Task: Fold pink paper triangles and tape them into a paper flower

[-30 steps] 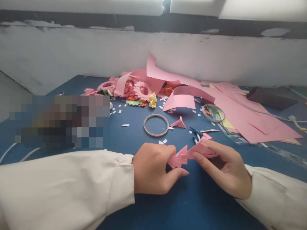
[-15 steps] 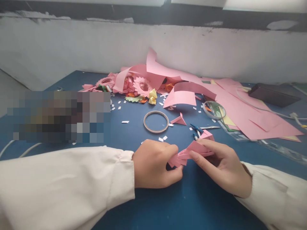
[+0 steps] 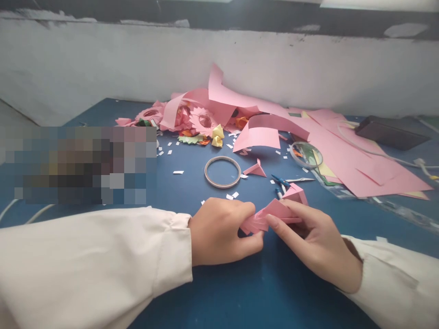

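Note:
Between my hands is a strip of folded pink paper (image 3: pixel 278 210), made of several overlapping pointed pieces. My left hand (image 3: pixel 221 233) is closed around its left end, thumb below and fingers curled above. My right hand (image 3: pixel 317 237) pinches the right part between thumb and fingers, and its other fingers are hidden behind. Another folded pink piece (image 3: pixel 297 193) shows just beyond my right fingers; whether it joins the strip I cannot tell. Farther away, a small folded pink triangle (image 3: pixel 255 169) lies next to a tape ring (image 3: pixel 222 186). A blue pen (image 3: pixel 281 181) lies close behind my right hand.
Pink paper sheets (image 3: pixel 346 160) cover the right side, with a dark flat device (image 3: pixel 391 132) and a cable. A roll of clear tape (image 3: pixel 306 166) rests nearby. At the back are curled pink sheets (image 3: pixel 260 136) and spiky folded-paper rings (image 3: pixel 199 116). White scraps are scattered about. The left area is blurred out.
Both hands keep their grip on the pink strip. The right thumb and the strip have shifted slightly left and up, bringing the two hands a little closer. The view has tilted slightly.

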Demonstrator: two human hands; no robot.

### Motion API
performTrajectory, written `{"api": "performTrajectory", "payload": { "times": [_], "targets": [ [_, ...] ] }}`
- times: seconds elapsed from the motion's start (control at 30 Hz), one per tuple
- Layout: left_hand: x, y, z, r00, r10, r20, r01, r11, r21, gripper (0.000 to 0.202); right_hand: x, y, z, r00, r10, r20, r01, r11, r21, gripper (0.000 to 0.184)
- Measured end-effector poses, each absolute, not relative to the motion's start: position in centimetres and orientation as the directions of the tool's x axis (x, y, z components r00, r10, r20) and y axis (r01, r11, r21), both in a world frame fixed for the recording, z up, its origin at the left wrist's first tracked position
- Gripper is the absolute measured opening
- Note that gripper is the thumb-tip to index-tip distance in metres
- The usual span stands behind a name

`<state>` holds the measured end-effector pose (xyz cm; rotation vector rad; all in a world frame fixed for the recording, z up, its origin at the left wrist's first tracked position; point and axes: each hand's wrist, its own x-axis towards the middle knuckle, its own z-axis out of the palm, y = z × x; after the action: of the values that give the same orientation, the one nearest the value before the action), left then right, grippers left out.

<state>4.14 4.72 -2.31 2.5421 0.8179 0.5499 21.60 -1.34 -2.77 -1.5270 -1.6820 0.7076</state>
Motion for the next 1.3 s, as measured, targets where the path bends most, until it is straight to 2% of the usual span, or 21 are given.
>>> {"api": "performTrajectory", "payload": {
  "times": [0.17,0.33,0.5,0.6,0.7,0.77,0.87,0.93,1.0,1.07,1.13,1.2,1.3],
  "targets": [
    [4.1,4.8,-2.0,0.748,0.629,0.212,0.439,-0.708,0.553,0.030,21.5,-1.3,-2.5,-0.019,0.990,0.141,0.540,0.129,-0.832,0.023],
    [3.6,5.4,-1.7,0.808,0.559,0.187,0.281,-0.644,0.711,0.022,21.6,-1.3,-2.7,-0.016,0.995,0.099,0.488,0.094,-0.867,0.029],
    [3.6,5.5,-1.3,0.823,0.545,0.158,0.189,-0.525,0.830,0.021,21.9,-1.3,-2.2,-0.114,0.990,0.080,0.450,0.123,-0.885,0.033],
    [3.8,5.4,-0.8,0.800,0.595,0.077,0.156,-0.331,0.931,0.021,22.3,-1.4,-2.0,-0.235,0.968,0.092,0.404,0.184,-0.896,0.035],
    [3.7,5.8,-0.5,0.826,0.557,-0.086,0.112,-0.014,0.994,0.021,22.7,-1.4,-2.4,-0.253,0.949,0.191,0.395,0.281,-0.875,0.028],
    [3.6,6.2,-0.5,0.870,0.458,-0.181,0.106,0.185,0.977,0.023,23.0,-1.2,-2.8,-0.287,0.897,0.338,0.397,0.432,-0.810,0.036],
    [3.6,6.7,-0.6,0.902,0.361,-0.236,0.086,0.386,0.919,0.029,23.4,-0.8,-3.0,-0.418,0.745,0.520,0.383,0.664,-0.643,0.042],
    [3.7,6.6,-0.6,0.914,0.326,-0.240,0.052,0.493,0.869,0.031,23.6,-0.5,-2.9,-0.469,0.687,0.555,0.369,0.723,-0.583,0.041],
    [3.9,6.1,-0.6,0.938,0.247,-0.243,0.060,0.574,0.816,0.034,23.5,-0.5,-2.7,-0.472,0.669,0.574,0.333,0.738,-0.586,0.035],
    [4.1,5.5,-0.5,0.953,0.190,-0.235,0.094,0.553,0.828,0.037,23.4,-0.7,-2.6,-0.454,0.679,0.577,0.321,0.729,-0.604,0.023],
    [4.1,5.0,-0.4,0.953,0.213,-0.215,0.102,0.443,0.890,0.043,23.2,-1.2,-2.5,-0.388,0.736,0.555,0.377,0.676,-0.633,0.016],
    [4.1,4.5,-0.4,0.932,0.318,-0.174,0.084,0.279,0.957,0.045,22.9,-1.6,-2.5,-0.295,0.818,0.494,0.477,0.574,-0.666,0.017],
    [3.9,4.0,-0.4,0.866,0.480,-0.138,0.133,0.044,0.990,0.031,22.7,-2.1,-2.4,-0.208,0.899,0.385,0.558,0.433,-0.708,0.023]
  ]
}}
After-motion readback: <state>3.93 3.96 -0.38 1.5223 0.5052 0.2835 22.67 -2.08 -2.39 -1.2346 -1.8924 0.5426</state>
